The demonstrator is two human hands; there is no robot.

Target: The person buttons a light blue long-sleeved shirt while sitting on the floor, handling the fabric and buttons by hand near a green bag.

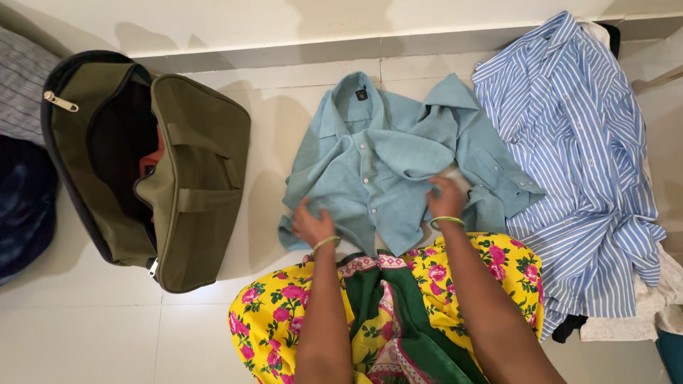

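On the white tiled floor [92, 327], far left, a dark blue cloth [25, 206] lies under a grey checked cloth [18, 82], both cut off by the frame edge. Just beside them sits your olive-green duffel bag [192, 185], unzipped and gaping, the zip pull [60, 102] hanging at its upper rim; something red [151, 163] shows inside the opening, too hidden to name.

Centre: a pale teal button-up shirt [377, 156] lies front-up on the floor, collar toward the wall, lower half rumpled. Your left hand [313, 224] rests on the shirt's lower left edge, green bangle at the wrist; fingers curled down and bunching the fabric, pressed together rather than spread. Your right hand [447, 199] sits on the shirt's right side near the folded-in sleeve, also bangled; fingers bent and pinching a gather of teal cloth, though the exact tips are hidden under the knuckles. Both forearms reach out over your lap, covered in yellow cloth with pink roses and a green panel [398, 313].

Right: a blue-and-white striped shirt [576, 163] lies spread out, touching and partly overlapped by the teal shirt's sleeve. It rests on white cloth [640, 313], with a scrap of black fabric [569, 327] near its lower hem.
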